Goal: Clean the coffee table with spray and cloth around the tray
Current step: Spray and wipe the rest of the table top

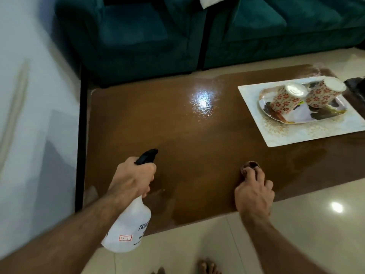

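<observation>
Shiny brown coffee table (197, 139) with a wet bright patch, left hand (132, 179) wrapped round white spray bottle (128, 227), right hand (254, 191) pinching small brown cloth (249, 166) near front edge, tray (296, 133) with two flowery cups (286, 101) far right.

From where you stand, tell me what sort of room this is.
Most likely a home living room: a green sofa stands behind a low brown coffee table, which carries a tray with two patterned cups.

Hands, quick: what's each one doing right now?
Left hand: grips the spray bottle.
Right hand: fingers pinch a brown cloth on the coffee table.
</observation>
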